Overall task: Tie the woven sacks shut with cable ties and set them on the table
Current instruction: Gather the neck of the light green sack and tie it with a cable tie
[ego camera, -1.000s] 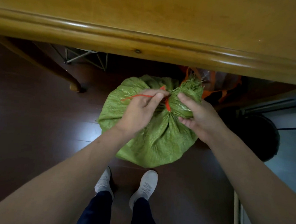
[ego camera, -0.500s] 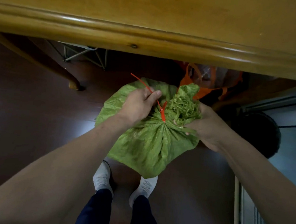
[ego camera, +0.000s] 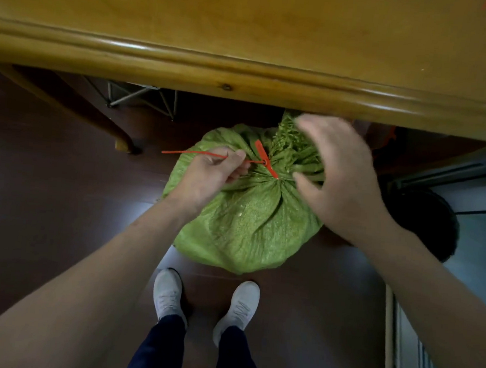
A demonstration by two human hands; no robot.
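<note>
- I can read no text, label, brand, number or sign anywhere in the head view.
</note>
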